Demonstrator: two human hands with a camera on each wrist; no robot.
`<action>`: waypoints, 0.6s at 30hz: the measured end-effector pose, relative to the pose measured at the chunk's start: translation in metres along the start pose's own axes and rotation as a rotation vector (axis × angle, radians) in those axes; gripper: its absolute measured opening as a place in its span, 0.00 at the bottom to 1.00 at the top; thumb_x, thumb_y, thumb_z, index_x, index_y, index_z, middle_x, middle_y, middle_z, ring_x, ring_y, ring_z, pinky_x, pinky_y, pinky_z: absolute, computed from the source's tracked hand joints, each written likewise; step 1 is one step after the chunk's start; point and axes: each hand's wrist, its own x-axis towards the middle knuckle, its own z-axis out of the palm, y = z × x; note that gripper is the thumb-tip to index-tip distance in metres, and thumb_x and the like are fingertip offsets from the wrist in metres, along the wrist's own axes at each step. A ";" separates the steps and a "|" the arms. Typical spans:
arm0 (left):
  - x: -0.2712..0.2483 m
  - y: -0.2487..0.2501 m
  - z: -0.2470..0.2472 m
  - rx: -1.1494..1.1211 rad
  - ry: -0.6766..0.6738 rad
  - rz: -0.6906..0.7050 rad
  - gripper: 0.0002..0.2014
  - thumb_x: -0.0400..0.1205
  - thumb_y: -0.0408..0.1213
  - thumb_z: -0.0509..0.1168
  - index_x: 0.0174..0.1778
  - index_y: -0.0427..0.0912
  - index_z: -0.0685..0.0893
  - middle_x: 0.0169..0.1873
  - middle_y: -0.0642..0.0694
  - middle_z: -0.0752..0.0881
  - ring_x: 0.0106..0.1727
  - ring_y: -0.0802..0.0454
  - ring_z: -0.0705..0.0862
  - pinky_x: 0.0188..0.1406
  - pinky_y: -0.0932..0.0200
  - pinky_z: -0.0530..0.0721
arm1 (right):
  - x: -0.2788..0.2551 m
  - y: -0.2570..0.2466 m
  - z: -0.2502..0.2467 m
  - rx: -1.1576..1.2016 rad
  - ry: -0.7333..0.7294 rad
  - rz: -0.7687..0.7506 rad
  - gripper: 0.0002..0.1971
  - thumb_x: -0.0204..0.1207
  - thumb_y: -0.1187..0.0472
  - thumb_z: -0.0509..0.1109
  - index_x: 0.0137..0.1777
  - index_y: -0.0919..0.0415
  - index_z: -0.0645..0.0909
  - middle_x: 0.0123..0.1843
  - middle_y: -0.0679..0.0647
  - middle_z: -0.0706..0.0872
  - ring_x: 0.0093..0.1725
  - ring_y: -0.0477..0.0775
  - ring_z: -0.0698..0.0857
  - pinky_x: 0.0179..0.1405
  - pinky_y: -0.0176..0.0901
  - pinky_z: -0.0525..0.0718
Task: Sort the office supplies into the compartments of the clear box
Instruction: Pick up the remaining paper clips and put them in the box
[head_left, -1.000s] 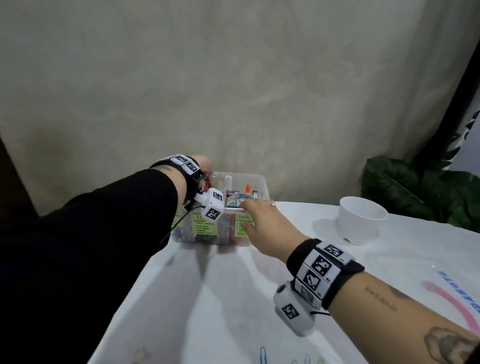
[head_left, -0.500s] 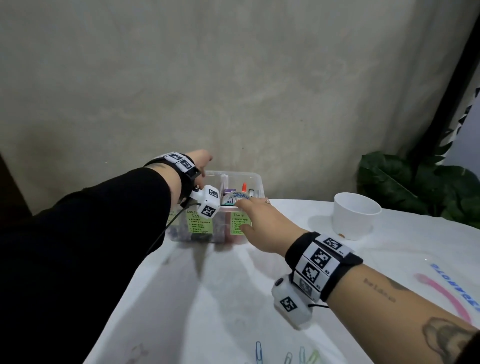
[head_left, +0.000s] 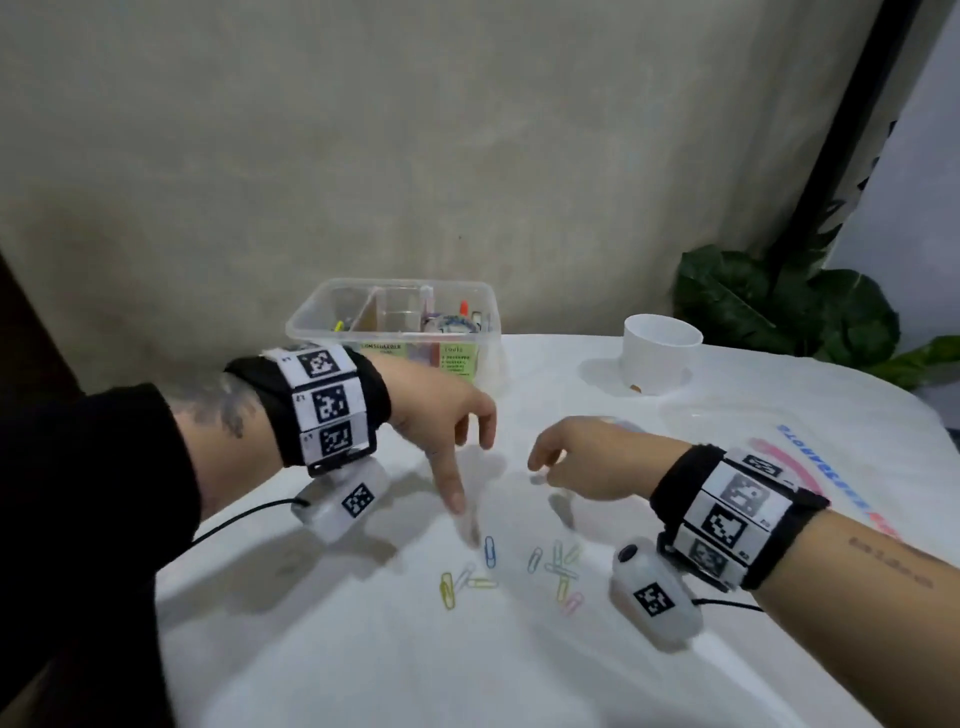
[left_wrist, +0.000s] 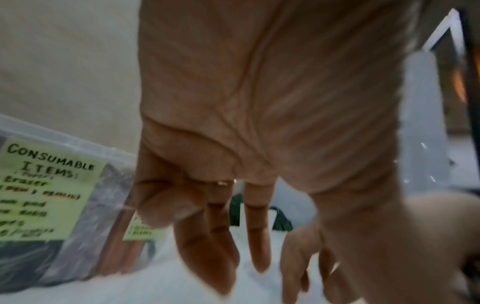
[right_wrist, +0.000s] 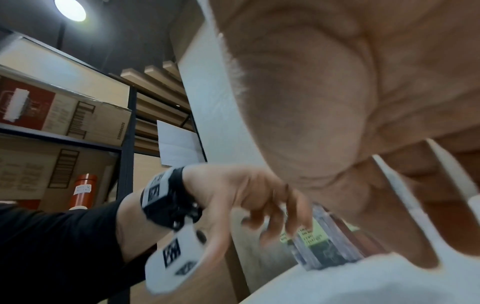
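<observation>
The clear box (head_left: 318, 307) stands at the back of the white table, divided into compartments that hold pens and other supplies, with green labels (head_left: 459, 358) on its front. Its "Consumable items" label (left_wrist: 49, 195) shows in the left wrist view. Several coloured paper clips (head_left: 489, 552) lie loose on the cloth near me. My left hand (head_left: 460, 467) hangs above them, fingers relaxed and pointing down, index fingertip just over the blue clip. My right hand (head_left: 545, 470) hovers beside it, fingers loosely curled, holding nothing I can see.
A white cup (head_left: 661, 353) sits at the back right, with a green plant (head_left: 779, 306) behind it. The table's left edge runs close past my left forearm. A plain wall stands directly behind the box. Pink and blue print marks the cloth (head_left: 810, 447) at right.
Both hands have drawn back from the box to the near part of the table and now hang over the paper clips. The view has tipped down.
</observation>
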 end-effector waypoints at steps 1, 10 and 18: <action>-0.001 0.001 0.011 0.088 -0.092 -0.019 0.42 0.54 0.58 0.85 0.64 0.62 0.74 0.55 0.59 0.81 0.53 0.56 0.82 0.50 0.57 0.82 | -0.009 0.003 0.003 0.013 -0.046 0.034 0.14 0.77 0.56 0.66 0.60 0.42 0.85 0.55 0.39 0.85 0.56 0.45 0.83 0.59 0.38 0.80; 0.005 0.018 0.078 0.127 -0.126 0.116 0.43 0.53 0.51 0.87 0.59 0.58 0.70 0.54 0.51 0.81 0.52 0.48 0.83 0.46 0.55 0.83 | -0.059 0.008 0.034 0.268 -0.254 0.100 0.33 0.53 0.59 0.88 0.59 0.45 0.81 0.55 0.47 0.81 0.43 0.48 0.84 0.49 0.42 0.85; 0.020 0.037 0.091 -0.172 -0.002 0.119 0.24 0.59 0.42 0.87 0.45 0.46 0.84 0.36 0.56 0.86 0.36 0.56 0.83 0.40 0.61 0.84 | -0.051 -0.012 0.047 0.363 -0.136 0.049 0.22 0.59 0.67 0.86 0.53 0.58 0.84 0.46 0.50 0.82 0.37 0.51 0.84 0.44 0.45 0.85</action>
